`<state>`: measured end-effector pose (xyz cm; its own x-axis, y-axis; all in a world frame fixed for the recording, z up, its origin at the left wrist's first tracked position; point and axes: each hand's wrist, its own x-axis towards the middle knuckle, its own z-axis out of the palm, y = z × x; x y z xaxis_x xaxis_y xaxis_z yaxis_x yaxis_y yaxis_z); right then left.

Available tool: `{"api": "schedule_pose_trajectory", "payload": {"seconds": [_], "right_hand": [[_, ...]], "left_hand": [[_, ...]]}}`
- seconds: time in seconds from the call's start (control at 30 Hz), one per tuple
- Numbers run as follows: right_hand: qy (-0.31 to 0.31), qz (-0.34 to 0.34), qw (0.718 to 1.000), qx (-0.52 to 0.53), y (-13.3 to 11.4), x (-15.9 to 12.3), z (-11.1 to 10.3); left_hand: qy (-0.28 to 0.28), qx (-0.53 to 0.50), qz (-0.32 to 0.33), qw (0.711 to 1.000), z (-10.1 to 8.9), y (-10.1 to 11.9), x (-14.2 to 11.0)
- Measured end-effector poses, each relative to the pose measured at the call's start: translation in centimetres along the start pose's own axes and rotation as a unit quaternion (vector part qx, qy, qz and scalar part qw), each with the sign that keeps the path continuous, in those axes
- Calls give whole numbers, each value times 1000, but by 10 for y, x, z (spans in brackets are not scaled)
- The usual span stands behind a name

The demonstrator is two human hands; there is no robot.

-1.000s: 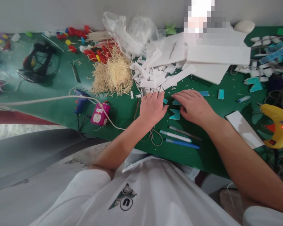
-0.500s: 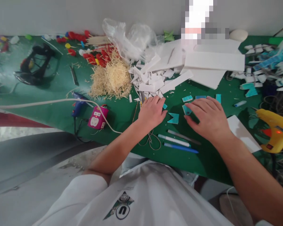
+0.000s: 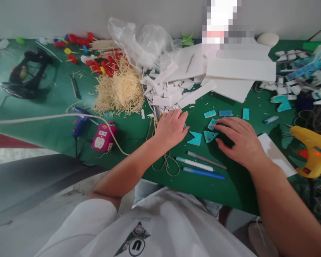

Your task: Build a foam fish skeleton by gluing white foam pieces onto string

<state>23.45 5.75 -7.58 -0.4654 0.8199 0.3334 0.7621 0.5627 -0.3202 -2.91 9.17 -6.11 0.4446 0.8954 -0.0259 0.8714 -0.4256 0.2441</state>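
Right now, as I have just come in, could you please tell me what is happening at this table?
A person has both hands over a green table. The right hand, loosely open, is at a dotted blue piece, with a triangular blue piece close by. The left hand is palm down by the white scraps; whether it holds anything is hidden. A white pen and a blue pen lie nearer the person.

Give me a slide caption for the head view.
Over a green table, right hand by small blue pieces, left hand near white scraps, yellow glue gun at right.
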Motion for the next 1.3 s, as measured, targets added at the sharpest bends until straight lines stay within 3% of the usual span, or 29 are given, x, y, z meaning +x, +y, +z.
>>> {"api": "schedule_pose_trajectory", "payload": {"seconds": [0.43,0.67,0.9,1.3], "right_hand": [[42,-64,995,61,10,1,0],[29,-65,996,48,-6,-1,4],[29,-73,997,8,-8,-2,5],[27,-67,997,5,-8,-5,4]], "left_hand": [[6,-79,124,989,3,-12,-14],[13,-51,101,994,-2,-13,-21],[43,-81,162,983,7,-16,-18],[60,-67,135,987,12,-18,-17]]}}
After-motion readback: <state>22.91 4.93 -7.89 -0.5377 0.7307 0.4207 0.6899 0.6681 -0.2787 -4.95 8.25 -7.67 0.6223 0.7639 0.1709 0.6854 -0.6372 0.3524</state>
